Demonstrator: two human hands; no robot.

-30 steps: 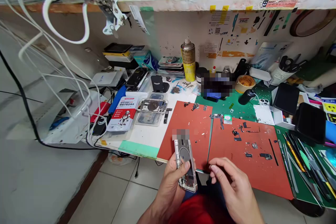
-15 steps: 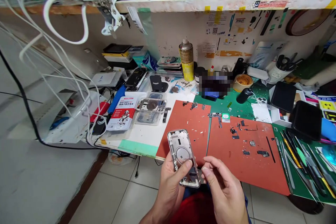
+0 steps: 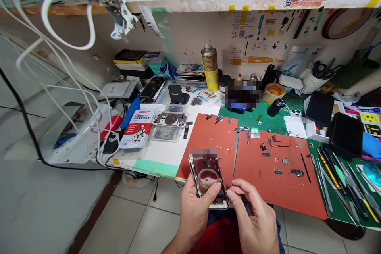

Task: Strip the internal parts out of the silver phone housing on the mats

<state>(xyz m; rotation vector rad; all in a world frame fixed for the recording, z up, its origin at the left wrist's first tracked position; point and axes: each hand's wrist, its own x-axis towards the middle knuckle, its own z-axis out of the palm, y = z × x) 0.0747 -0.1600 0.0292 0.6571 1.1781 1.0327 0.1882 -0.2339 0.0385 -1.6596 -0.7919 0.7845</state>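
- Phone rear housing (image 3: 207,180), stripped, inside facing up with the charging ring showing; long axis runs away from the person, tilted slightly, top end pixelated
- Left hand (image 3: 196,216) is wrapped around it from below, thumb across the lower part
- Right hand (image 3: 253,218) is half-curled, fingertips at the housing's lower corner; can't tell if it's gripping
- Housing sits above the near edge of a red repair mat (image 3: 205,135)
- Second red mat (image 3: 276,182) just right, small phone parts scattered on it
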